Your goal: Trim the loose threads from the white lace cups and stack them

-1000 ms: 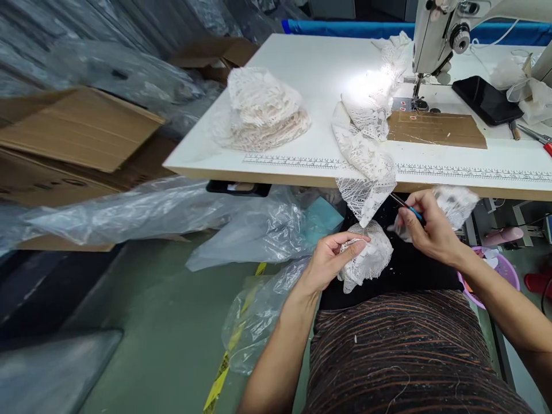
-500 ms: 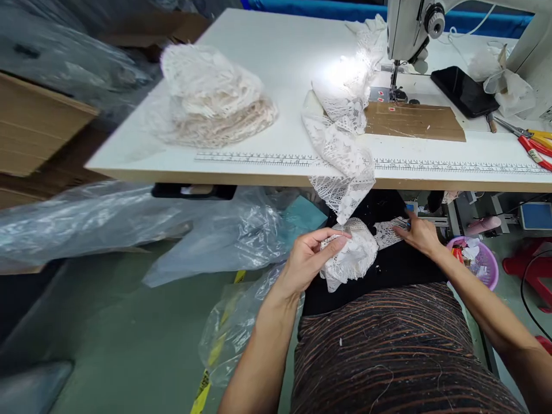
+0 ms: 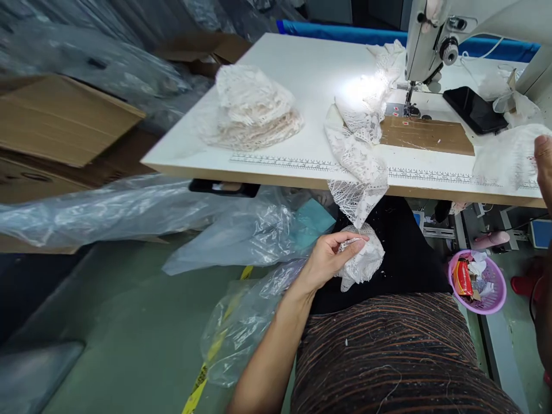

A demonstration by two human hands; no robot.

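My left hand (image 3: 334,256) is over my lap, thumb and forefinger pinching the edge of a gathered white lace piece (image 3: 364,261). From just above it, a long white lace strip (image 3: 362,155) runs up over the table edge towards the sewing machine (image 3: 420,52). My right hand (image 3: 544,167) is at the right edge of the view, partly cut off. Its visible fingers grip the side of another white lace piece (image 3: 504,155), which spreads blurred over the table's front right.
A stack of lace pieces (image 3: 259,109) lies on the white table (image 3: 297,57). Near the machine are brown cardboard (image 3: 426,135) and a black phone (image 3: 474,109). A purple basket (image 3: 498,293) with scraps stands on the floor. Plastic bags (image 3: 241,230) and cardboard boxes (image 3: 69,121) are at left.
My right hand has moved from the lap up to the right end of the table, where a white lace piece now shows. My left hand keeps its pinch. The view has shifted.
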